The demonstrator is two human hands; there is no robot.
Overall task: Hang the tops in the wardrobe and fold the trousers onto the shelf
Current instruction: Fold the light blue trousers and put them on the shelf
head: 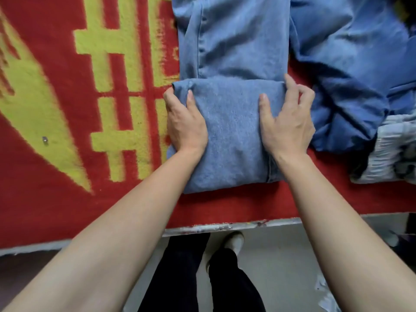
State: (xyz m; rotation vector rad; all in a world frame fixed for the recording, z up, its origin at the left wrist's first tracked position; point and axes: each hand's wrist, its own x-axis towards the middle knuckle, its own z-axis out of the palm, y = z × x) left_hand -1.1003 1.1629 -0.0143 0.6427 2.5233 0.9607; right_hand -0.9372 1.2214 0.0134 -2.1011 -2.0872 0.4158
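While the jeans [229,136] lie lengthwise on the red and yellow blanket [67,109], both hands grasp their near end, which is folded over into a thick pad. The left hand [185,123] holds the pad's left edge, thumb flat on top and fingers curled round the side, their tips hidden from me. The right hand [287,122] holds the right edge, thumb pressed on top, forefinger stretched along the far crease, and the other fingers bent beside the cloth. Between the two sets of fingers the denim looks smooth. Beyond the fingers the rest of the jeans runs off the top of the view, with one seam showing down its length.

Just right of the right fingers a darker blue garment [349,75] lies crumpled, and its edge meets the jeans further up. Right of that a pale patterned cloth [396,149] is bunched. Well left of the left fingers a small metal thing [45,140] sits on the blanket. Nearer than the hands the surface [225,226] ends in a paint-flecked edge. Below it I see the person's dark trouser legs [180,278] and one pale shoe [235,240] on a grey floor [292,244].
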